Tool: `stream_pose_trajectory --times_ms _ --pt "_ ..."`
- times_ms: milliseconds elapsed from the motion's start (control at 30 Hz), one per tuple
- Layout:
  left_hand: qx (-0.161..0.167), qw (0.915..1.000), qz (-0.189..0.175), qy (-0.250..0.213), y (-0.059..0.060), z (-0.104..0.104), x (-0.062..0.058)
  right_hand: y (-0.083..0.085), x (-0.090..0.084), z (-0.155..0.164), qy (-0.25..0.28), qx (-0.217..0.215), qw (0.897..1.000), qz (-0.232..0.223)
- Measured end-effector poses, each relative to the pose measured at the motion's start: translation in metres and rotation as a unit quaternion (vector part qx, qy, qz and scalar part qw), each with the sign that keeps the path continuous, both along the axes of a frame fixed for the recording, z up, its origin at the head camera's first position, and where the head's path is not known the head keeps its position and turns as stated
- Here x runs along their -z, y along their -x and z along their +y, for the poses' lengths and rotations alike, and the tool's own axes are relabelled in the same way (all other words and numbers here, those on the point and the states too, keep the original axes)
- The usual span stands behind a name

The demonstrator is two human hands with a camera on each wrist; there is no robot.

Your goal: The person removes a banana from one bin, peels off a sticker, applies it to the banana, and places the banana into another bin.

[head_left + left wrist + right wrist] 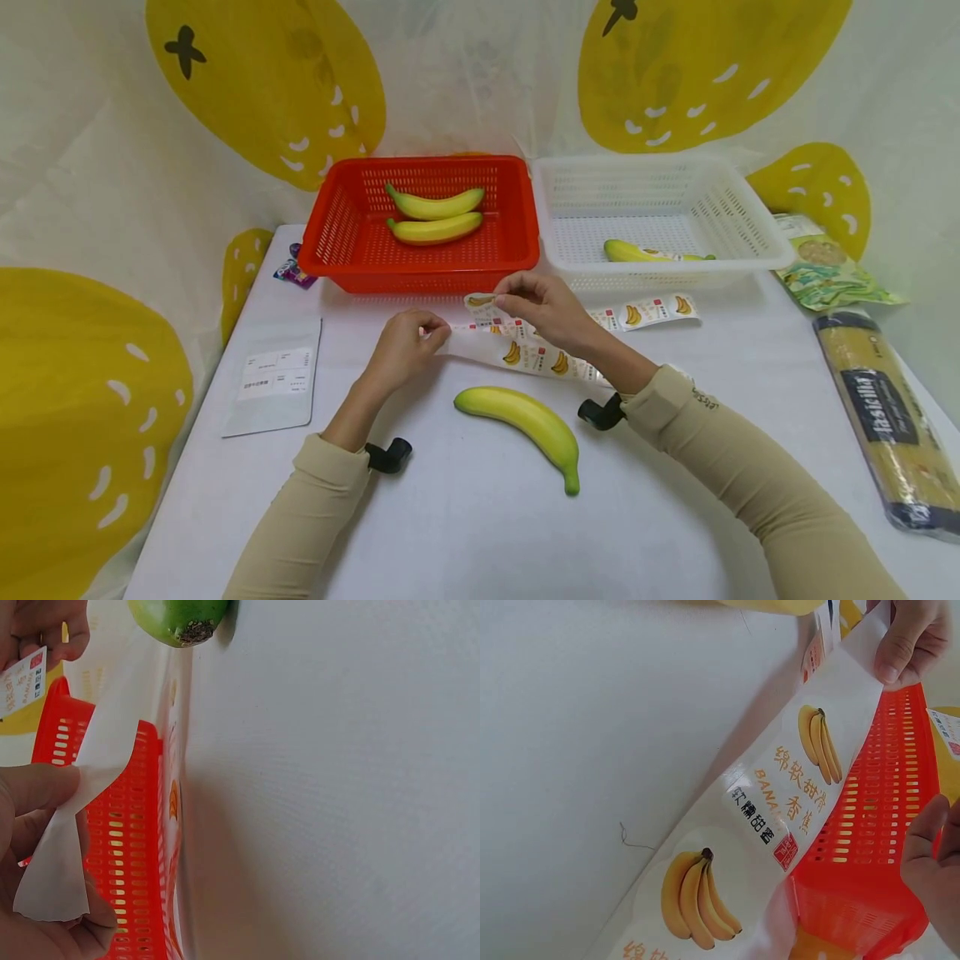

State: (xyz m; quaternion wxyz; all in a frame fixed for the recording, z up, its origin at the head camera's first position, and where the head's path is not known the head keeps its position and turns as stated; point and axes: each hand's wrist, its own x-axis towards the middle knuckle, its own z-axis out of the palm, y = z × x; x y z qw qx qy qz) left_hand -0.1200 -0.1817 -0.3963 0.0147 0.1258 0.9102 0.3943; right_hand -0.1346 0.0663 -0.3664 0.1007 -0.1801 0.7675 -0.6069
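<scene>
Fingers [431,325] of both hands are pinching a sticker strip [525,354] above the desk [450,533]; a banana [525,421] is lying at six o'clock. A red basket [427,271], at twelve, is holding two bananas [435,217]; a white basket [660,271], at one, one.

I count four bananas [525,421]: two in the red basket [517,242], one in the white basket [750,225], one on the table [465,533]. Two baskets, one sticker strip [536,358].
</scene>
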Motion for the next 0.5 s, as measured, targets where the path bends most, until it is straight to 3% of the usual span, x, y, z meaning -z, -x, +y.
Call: stream_pose_trajectory --times_ms 333,500 --pt "-0.013 0.9995 0.027 -0.003 0.001 -0.005 0.000 -0.001 0.000 0.005 0.007 -0.001 1.000 -0.017" --pt "-0.020 0.9978 -0.016 0.062 -0.001 -0.011 0.000 0.000 0.002 0.009 0.004 -0.007 1.000 -0.020"
